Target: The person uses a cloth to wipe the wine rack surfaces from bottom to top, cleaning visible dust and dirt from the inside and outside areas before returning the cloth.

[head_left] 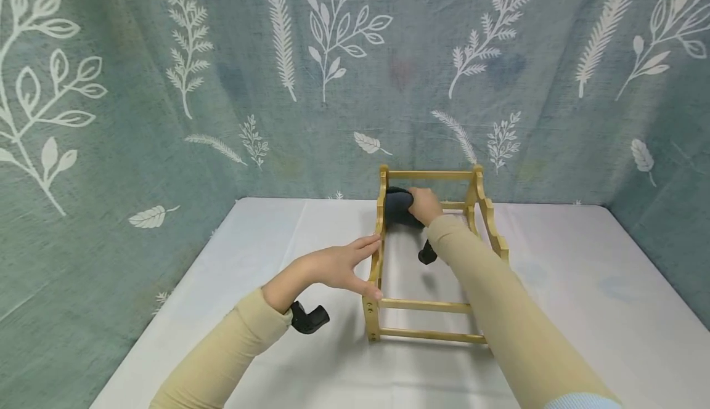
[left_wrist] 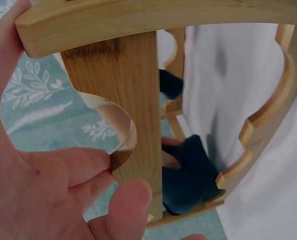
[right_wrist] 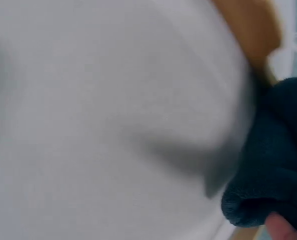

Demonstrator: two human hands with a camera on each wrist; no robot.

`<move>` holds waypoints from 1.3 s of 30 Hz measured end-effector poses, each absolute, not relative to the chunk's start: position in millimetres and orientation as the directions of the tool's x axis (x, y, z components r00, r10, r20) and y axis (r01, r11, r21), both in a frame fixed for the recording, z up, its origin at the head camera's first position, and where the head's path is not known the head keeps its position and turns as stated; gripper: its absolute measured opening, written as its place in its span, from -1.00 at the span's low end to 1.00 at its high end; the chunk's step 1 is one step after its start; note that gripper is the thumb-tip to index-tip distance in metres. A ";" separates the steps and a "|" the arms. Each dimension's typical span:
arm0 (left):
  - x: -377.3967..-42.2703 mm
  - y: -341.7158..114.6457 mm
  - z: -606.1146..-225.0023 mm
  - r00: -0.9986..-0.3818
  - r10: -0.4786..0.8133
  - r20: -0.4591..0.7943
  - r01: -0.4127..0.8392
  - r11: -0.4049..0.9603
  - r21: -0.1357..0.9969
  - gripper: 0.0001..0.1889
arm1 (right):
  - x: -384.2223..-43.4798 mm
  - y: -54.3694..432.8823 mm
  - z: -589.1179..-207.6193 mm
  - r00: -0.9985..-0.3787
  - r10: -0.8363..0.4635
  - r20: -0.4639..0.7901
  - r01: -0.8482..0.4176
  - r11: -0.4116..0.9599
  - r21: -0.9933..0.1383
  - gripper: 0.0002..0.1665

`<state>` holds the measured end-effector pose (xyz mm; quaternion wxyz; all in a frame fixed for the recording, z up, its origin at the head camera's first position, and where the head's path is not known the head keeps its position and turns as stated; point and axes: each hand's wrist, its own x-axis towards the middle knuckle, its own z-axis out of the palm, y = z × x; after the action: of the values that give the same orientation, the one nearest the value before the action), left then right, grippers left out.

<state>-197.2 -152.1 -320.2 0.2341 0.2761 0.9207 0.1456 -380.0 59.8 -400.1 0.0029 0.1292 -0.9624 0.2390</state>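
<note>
In the head view a light wooden rack (head_left: 424,305) with scalloped side panels stands on a white-covered table. My left hand (head_left: 341,267) is at its near left side, thumb apart from the fingers. The left wrist view shows the fingers (left_wrist: 71,167) touching the curved edge of a wooden panel (left_wrist: 121,85). My right hand (head_left: 426,206) reaches inside the rack and grips a folded dark blue cloth (head_left: 398,207) against the left panel toward the back. Close up, the cloth (right_wrist: 271,160) looks plush; only the right hand's fingertips (right_wrist: 281,227) show there.
The white tabletop (head_left: 577,273) extends around the rack. Behind and beside it hangs a green-grey curtain (head_left: 410,119) with white leaf prints. The rack's crossbars (head_left: 432,336) run along its front, and black wrist cameras (head_left: 310,318) sit under both wrists.
</note>
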 end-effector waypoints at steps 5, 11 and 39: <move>-197.5 -150.7 -318.3 -0.741 0.570 -0.355 0.435 0.810 0.393 0.06 | -385.9 64.8 -409.5 -0.975 -0.195 0.111 -0.224 0.866 -0.447 -0.54; -196.0 -153.0 -317.7 -0.746 0.563 -0.355 0.417 0.812 0.409 0.07 | -378.6 93.4 -397.7 -0.992 -0.049 0.120 -0.086 0.942 -0.323 -0.69; -197.0 -150.0 -318.6 -0.745 0.566 -0.354 0.417 0.808 0.415 0.06 | -378.8 87.4 -401.2 -0.991 -0.040 0.127 -0.085 0.926 -0.369 -0.67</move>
<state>-197.0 -150.0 -318.6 0.2376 0.2670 0.9207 0.1566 -378.8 87.4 -401.2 0.0585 0.0320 -0.9795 0.1902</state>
